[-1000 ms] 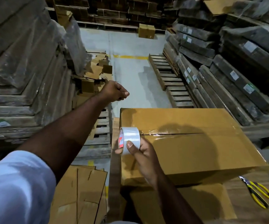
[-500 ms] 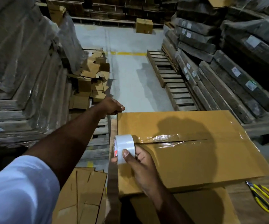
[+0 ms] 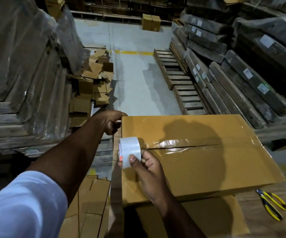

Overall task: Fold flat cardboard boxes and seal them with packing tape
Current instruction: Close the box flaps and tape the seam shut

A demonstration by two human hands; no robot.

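Pretty dim warehouse shot, light coming from overhead and behind. Big soft head shadow lands on the box [image 3: 199, 152], and the tape strip [image 3: 178, 143] throws glare. Edges bend fisheye-style; sleeve [image 3: 24, 203] is blown out and blurry.

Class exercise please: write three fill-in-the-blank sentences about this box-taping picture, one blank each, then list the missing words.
1. The right hand holds a roll of ____.
2. The left hand is at the box's far-left ____.
3. On the surface right of the box lies a tool with ____ handles.

Missing words: tape; corner; yellow
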